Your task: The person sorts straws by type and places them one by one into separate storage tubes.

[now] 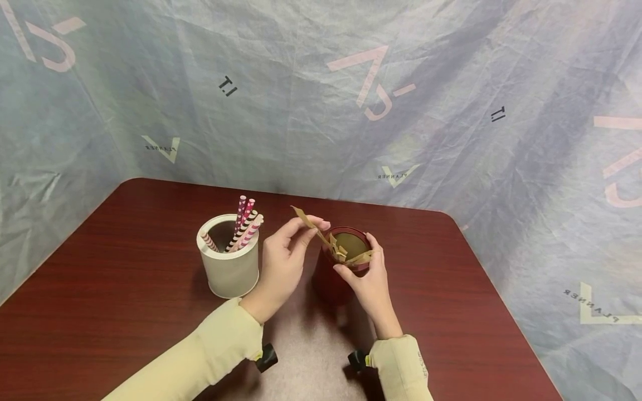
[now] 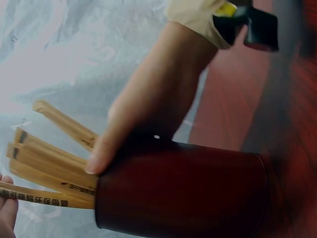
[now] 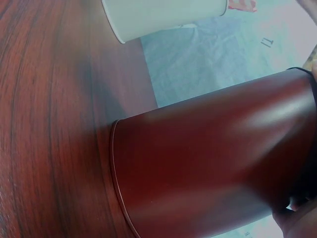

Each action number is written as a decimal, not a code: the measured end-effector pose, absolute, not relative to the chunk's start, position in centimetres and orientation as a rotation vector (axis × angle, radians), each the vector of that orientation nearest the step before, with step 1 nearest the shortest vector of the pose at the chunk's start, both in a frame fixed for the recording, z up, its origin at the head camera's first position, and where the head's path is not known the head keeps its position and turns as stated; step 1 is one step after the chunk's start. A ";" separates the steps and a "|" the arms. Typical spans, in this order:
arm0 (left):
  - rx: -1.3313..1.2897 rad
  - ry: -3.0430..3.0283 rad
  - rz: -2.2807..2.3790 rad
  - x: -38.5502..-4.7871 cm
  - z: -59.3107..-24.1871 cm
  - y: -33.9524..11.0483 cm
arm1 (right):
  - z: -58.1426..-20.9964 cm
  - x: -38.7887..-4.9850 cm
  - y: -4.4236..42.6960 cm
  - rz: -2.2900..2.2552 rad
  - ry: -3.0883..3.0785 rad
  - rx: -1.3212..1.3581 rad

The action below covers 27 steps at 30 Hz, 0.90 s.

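Note:
My left hand (image 1: 283, 262) pinches one paper-wrapped straw (image 2: 49, 199) between thumb and fingers, above the left side of a dark red can (image 1: 331, 281). Dark printed characters run along its tan wrapper, and its lower end is at the can's mouth. Several more wrapped straws (image 2: 52, 161) lean out of that can, which stands upright on the table. At the can's rim, my right hand (image 1: 371, 284) grips it with thumb in front and fingers on the far right side. In the right wrist view the can's wall (image 3: 213, 158) fills the middle, and only part of that hand shows.
To the left of my left hand stands a white can (image 1: 230, 275) holding several striped and dotted paper straws (image 1: 246, 223). The dark red-brown table (image 1: 125, 323) has a grey printed cloth (image 1: 281, 145) hanging behind it and along the sides.

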<state>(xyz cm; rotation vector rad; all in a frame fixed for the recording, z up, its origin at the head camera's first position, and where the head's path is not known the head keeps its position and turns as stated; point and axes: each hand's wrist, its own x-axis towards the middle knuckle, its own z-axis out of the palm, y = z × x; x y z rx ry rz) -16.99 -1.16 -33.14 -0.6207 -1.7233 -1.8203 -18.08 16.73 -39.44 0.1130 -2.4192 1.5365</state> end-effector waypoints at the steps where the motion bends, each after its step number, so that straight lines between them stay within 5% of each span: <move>1: -0.628 -1.742 -1.813 -17.2 -33.3 -1.0 | -39.4 -18.1 16.7 1.545 -2.420 0.109; 27: -0.568 -2.171 -1.406 -18.9 -36.6 0.5 | -39.3 -17.9 16.8 1.551 -2.441 0.110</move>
